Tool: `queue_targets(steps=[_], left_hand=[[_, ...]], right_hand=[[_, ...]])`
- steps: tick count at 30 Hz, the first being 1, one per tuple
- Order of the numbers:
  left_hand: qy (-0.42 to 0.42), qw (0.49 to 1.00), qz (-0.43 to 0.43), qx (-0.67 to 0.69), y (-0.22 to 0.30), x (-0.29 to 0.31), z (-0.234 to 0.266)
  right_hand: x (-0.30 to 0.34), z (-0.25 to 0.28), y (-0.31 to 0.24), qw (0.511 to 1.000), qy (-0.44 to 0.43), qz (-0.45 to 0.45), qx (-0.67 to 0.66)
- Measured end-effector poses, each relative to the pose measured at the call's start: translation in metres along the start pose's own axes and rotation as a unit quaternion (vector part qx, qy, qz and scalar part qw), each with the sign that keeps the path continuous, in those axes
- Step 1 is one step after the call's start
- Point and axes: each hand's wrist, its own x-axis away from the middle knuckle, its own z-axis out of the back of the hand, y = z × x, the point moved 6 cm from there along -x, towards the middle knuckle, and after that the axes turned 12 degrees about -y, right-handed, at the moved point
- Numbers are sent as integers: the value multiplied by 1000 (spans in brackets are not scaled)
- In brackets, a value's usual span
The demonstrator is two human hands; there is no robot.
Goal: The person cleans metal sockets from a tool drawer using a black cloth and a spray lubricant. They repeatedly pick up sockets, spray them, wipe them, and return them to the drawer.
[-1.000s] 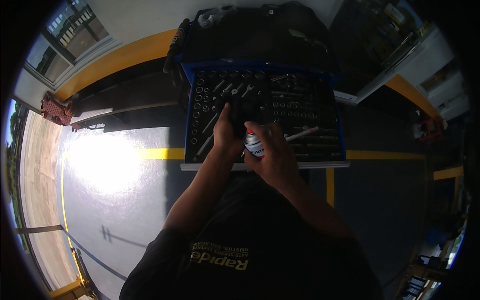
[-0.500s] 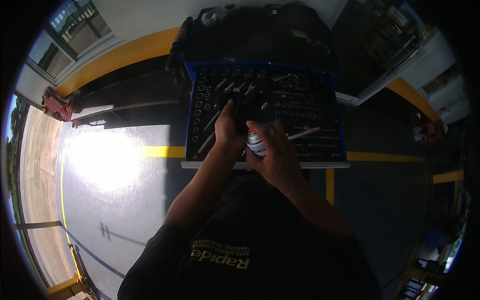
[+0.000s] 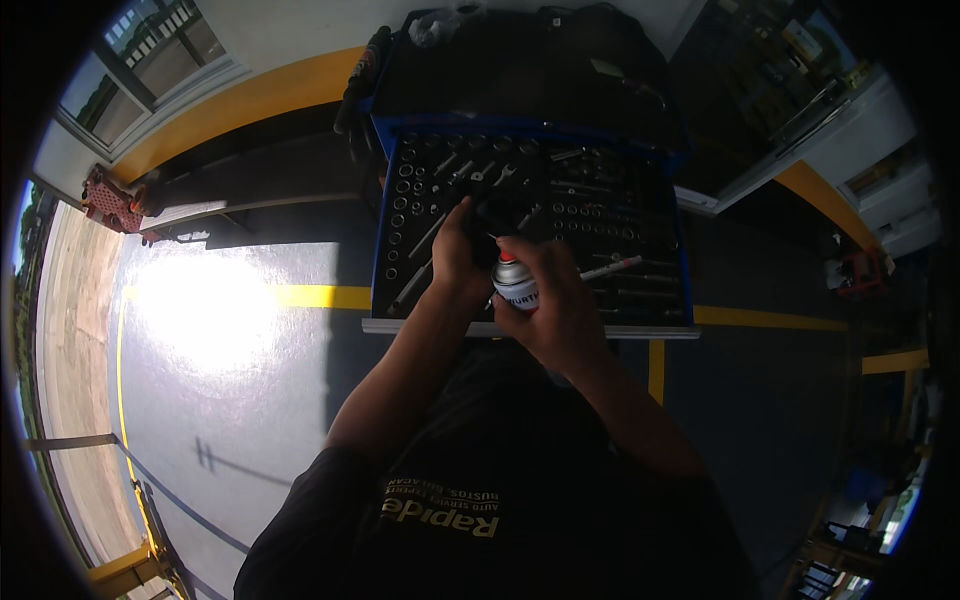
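Observation:
My right hand (image 3: 553,308) is wrapped round an aerosol spray can (image 3: 517,284), pale with a red nozzle, and its index finger lies at the top. The can stands almost upright over the front of an open tool drawer (image 3: 530,328). Close to the nozzle, my left hand (image 3: 460,258) grips a black object (image 3: 497,212), its thumb along the near side. Its kind is lost against the dark drawer. Sockets (image 3: 400,203), wrenches (image 3: 505,176) and other hand tools lie in the drawer's black insert around both hands. A pale rod-shaped tool (image 3: 612,267) lies to the right of the can.
The blue tool cabinet's dark top (image 3: 520,70) rises behind the drawer, with a crumpled clear plastic piece (image 3: 432,30) on it. A dark bottle-like thing (image 3: 368,65) hangs at its left side. Yellow lines (image 3: 310,296) cross the grey floor, and sun glares at left.
The black object has tilted slightly between my hands, and more of its outline shows. My right hand and the can have shifted very little. The view has moved slightly.

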Motion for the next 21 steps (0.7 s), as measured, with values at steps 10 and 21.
queue_targets(steps=[10,21], left_hand=[[38,999,-10,10,3,2,-1],[-128,989,-65,-36,20,-32,27]], right_hand=[[-1,-6,9,999,27,3,18],[-27,18,28,987,15,-31,-158]])
